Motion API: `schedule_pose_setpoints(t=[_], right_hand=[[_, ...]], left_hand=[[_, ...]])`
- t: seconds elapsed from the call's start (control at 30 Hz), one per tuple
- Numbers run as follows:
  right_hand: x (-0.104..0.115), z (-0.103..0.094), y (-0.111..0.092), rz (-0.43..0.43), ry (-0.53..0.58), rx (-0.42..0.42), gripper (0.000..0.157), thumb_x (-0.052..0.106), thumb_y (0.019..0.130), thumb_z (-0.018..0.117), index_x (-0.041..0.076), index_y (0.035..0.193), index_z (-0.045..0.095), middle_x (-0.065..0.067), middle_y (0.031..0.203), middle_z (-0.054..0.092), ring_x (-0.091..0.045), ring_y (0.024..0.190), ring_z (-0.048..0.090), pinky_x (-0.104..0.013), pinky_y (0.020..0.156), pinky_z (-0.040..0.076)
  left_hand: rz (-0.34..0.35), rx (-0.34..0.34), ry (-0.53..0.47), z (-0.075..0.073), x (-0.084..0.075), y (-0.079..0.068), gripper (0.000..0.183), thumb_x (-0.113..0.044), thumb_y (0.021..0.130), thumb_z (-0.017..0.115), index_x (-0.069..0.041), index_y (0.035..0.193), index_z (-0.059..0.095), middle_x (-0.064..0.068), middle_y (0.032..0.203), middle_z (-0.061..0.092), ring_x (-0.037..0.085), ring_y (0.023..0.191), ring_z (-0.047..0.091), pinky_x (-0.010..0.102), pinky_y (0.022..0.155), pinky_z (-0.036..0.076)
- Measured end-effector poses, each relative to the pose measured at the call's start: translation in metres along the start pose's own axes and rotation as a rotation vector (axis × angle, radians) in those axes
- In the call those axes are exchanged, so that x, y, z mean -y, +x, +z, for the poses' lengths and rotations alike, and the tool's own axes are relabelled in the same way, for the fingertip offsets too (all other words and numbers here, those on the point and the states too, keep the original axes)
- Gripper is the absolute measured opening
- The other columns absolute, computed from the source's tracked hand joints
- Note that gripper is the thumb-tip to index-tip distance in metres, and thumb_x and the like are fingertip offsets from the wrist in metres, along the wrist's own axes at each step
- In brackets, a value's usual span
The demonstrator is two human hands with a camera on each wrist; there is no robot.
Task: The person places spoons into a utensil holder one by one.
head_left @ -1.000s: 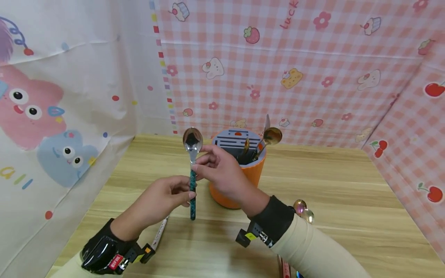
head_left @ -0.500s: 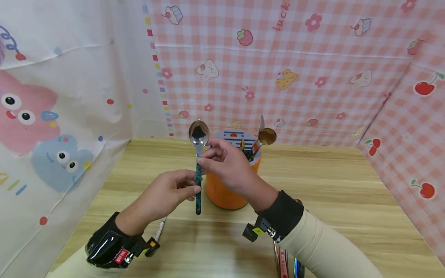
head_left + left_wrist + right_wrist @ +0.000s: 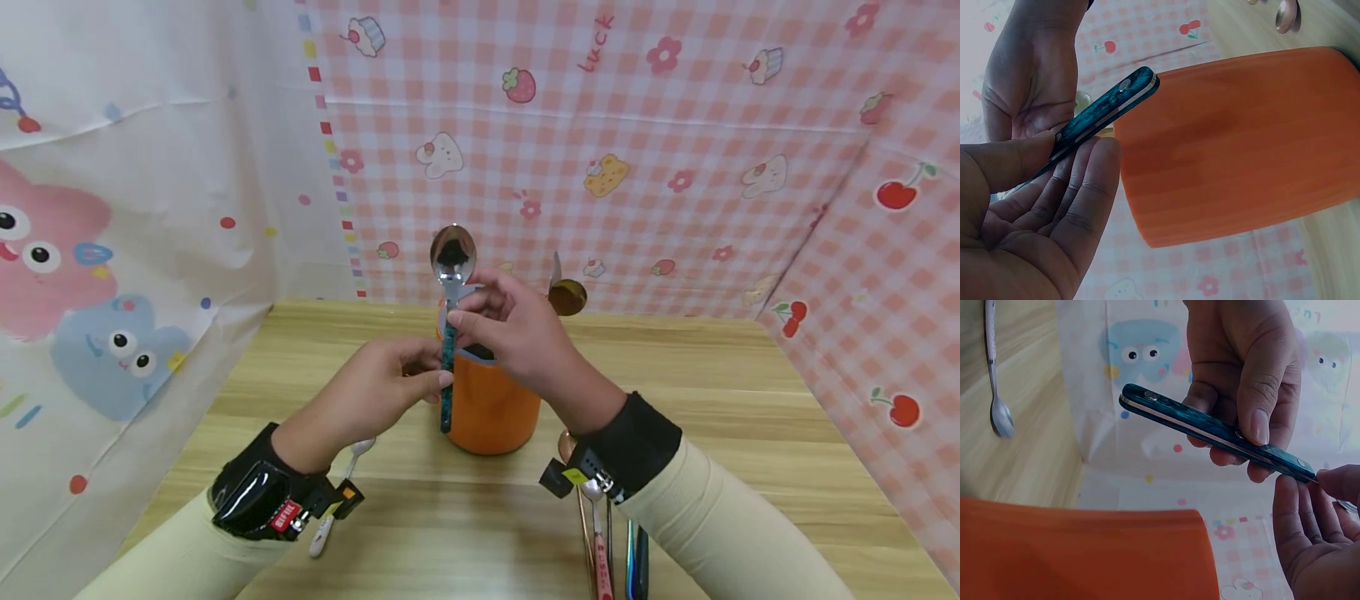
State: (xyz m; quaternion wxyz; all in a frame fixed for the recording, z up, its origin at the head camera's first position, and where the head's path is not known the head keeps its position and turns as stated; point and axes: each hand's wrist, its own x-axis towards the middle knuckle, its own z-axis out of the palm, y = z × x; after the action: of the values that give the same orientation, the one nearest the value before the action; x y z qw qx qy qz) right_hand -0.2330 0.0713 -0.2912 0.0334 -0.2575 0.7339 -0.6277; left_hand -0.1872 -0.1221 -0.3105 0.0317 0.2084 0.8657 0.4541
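Note:
A spoon with a shiny steel bowl (image 3: 453,248) and a marbled teal handle (image 3: 1188,420) is held upright, bowl at the top, overlapping the orange utensil holder (image 3: 495,408) in the head view. My left hand (image 3: 382,379) pinches the lower half of the handle between thumb and fingers. Higher up, my right hand (image 3: 534,337) pinches it at the neck, just under the bowl. The handle's free end, with a rivet, points toward the holder's wall (image 3: 1241,144) in the left wrist view. Much of the holder's top is hidden behind my right hand.
A gold round-bowled utensil (image 3: 567,297) and a knife blade (image 3: 556,268) stick up behind my right hand. On the wooden table, a white-handled spoon (image 3: 321,535) lies by my left wrist; several utensils, including a pink-handled spoon (image 3: 602,562), lie beside my right forearm. Patterned cloth walls (image 3: 622,125) enclose the table.
Both hands have carried the spoon up and to the right, from beside the holder to in front of it. The head view has shifted slightly, and more of the white-handled spoon shows.

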Motion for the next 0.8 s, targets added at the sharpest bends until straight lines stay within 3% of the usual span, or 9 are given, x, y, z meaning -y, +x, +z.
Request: schedule_pose_setpoints(t=[0.37, 0.7, 0.8], right_hand=[[0.014, -0.016, 0.004, -0.064, -0.076, -0.054, 0.04, 0.009, 0.094, 0.066, 0.009, 0.131, 0.052, -0.013, 0.1, 0.067, -0.026, 0.085, 0.066, -0.039, 0.078, 0.057], [0.026, -0.021, 0.011, -0.134, -0.109, -0.093, 0.038, 0.009, 0.093, 0.067, 0.009, 0.129, 0.055, -0.013, 0.097, 0.067, -0.03, 0.083, 0.066, -0.043, 0.08, 0.056], [0.031, -0.023, 0.012, -0.141, -0.129, -0.093, 0.037, 0.01, 0.094, 0.067, 0.009, 0.128, 0.054, -0.012, 0.098, 0.067, -0.032, 0.085, 0.065, -0.04, 0.08, 0.056]], left_hand=[[-0.016, 0.01, 0.084, -0.004, -0.017, 0.017, 0.016, -0.021, 0.097, 0.063, -0.011, 0.11, 0.066, 0.003, 0.093, 0.069, 0.02, 0.083, 0.061, 0.039, 0.076, 0.053], [0.017, -0.013, 0.042, -0.012, -0.025, 0.03, 0.022, -0.017, 0.097, 0.063, -0.006, 0.116, 0.066, 0.007, 0.099, 0.07, 0.022, 0.085, 0.066, 0.039, 0.078, 0.057], [0.017, -0.038, 0.031, -0.013, -0.027, 0.032, 0.021, -0.017, 0.097, 0.063, -0.007, 0.116, 0.066, 0.006, 0.101, 0.07, 0.021, 0.086, 0.067, 0.039, 0.078, 0.057]])
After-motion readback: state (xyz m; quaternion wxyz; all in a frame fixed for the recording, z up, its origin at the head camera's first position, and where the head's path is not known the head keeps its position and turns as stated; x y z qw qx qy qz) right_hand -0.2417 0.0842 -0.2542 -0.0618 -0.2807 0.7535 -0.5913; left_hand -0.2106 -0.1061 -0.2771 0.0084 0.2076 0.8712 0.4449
